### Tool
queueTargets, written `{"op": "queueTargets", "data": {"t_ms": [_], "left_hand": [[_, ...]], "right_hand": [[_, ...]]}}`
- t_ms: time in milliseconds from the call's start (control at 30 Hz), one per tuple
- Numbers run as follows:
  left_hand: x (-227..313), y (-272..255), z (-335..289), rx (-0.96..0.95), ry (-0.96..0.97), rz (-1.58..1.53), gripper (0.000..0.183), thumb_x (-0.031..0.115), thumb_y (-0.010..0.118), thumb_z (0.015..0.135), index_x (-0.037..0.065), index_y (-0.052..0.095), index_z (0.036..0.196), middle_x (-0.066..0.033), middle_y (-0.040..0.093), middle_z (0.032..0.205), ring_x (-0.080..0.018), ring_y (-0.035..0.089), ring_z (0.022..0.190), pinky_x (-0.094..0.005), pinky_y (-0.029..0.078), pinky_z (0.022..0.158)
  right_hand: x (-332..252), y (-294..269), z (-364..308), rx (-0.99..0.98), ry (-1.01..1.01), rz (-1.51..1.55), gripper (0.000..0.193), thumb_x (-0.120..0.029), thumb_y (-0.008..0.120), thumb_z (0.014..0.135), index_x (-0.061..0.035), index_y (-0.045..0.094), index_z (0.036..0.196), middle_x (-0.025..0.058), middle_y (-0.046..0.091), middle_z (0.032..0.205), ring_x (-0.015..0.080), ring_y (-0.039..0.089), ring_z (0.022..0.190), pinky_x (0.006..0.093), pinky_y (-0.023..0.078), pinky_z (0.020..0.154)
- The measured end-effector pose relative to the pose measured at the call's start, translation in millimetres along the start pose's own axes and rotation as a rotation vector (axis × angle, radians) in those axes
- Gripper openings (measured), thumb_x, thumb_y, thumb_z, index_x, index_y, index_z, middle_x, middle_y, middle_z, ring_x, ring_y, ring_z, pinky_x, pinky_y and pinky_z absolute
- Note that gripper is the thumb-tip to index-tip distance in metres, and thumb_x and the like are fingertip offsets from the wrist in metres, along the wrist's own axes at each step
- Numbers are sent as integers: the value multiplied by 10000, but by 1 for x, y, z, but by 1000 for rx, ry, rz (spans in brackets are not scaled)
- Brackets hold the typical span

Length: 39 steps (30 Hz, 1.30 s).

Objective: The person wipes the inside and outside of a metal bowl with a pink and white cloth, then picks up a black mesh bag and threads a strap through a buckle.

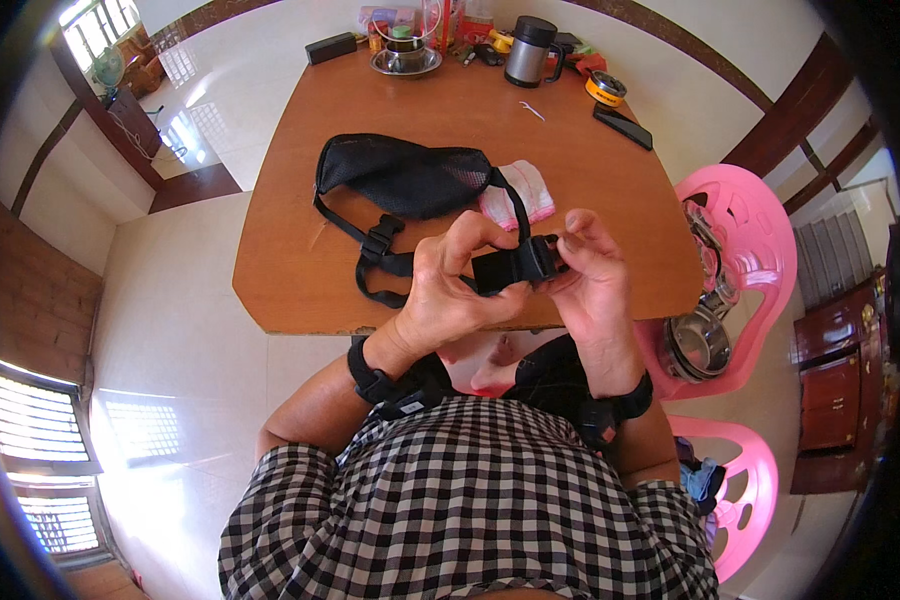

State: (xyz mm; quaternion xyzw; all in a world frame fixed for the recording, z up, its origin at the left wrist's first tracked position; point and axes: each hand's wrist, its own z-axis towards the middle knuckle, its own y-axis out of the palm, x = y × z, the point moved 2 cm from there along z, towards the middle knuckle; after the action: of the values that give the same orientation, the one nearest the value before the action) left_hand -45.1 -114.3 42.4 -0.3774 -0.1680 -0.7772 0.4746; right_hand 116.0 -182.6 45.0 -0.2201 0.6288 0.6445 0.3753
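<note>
A black waist bag [400, 175] with a mesh panel lies on the brown table. Its strap runs toward me to a black plastic buckle piece [540, 258] held near the table's front edge. My left hand [453, 275] grips the black webbing [492, 272] beside this piece between thumb and fingers. From the other side, my right hand [590, 270] pinches the buckle piece with thumb and fingertips. A second black buckle [381, 236] rests on the table left of my left hand, with a loop of strap under it. A white and pink cloth [517, 194] lies behind the hands.
On the wooden table [300, 260] stand a steel mug [532, 52], a metal bowl on a plate [406, 60], a yellow-banded round tin [606, 88] and a black phone-like slab [623, 128]. Pink chairs [765, 235] stand at the right, one holding metal pots [698, 342].
</note>
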Motion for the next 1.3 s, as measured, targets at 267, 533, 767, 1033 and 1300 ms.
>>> {"op": "queueTargets", "data": {"t_ms": [267,533,767,1033,1300], "left_hand": [[-8,-13,-7,-43,-240,-380,340,-44,724,672,8,574,972,-57,627,976,-105,614,854,-244,509,759],[-12,-14,-1,-16,-499,-629,400,-116,717,686,8,586,1043,-65,646,1016,-124,630,876,-241,526,753],[-6,-21,10,-51,-628,-867,390,-138,699,718,9,588,1063,-81,672,969,-122,657,772,-220,527,644],[-6,-12,28,-274,-631,-649,381,-48,732,741,15,579,1084,-89,666,951,-154,669,675,-197,427,445],[-14,-22,47,-413,-739,-653,302,13,748,765,3,619,1038,-68,670,909,-122,637,723,-211,487,603]], "right_hand": [[2,-11,0,41,14,86,79,-81,594,897,-100,555,962,73,640,966,196,649,747,327,533,553],[-19,-3,12,52,-23,-319,109,-93,595,894,-53,576,994,73,664,873,179,627,621,249,465,527],[-15,-9,13,17,126,-322,192,-116,590,901,-19,628,1062,71,665,818,172,635,616,240,474,544],[-23,6,13,-239,214,-599,215,-184,691,774,8,683,871,56,654,788,133,609,684,251,489,657],[-40,-7,14,-193,169,-759,171,-144,616,728,1,673,798,50,649,806,120,571,722,234,428,716]]}}
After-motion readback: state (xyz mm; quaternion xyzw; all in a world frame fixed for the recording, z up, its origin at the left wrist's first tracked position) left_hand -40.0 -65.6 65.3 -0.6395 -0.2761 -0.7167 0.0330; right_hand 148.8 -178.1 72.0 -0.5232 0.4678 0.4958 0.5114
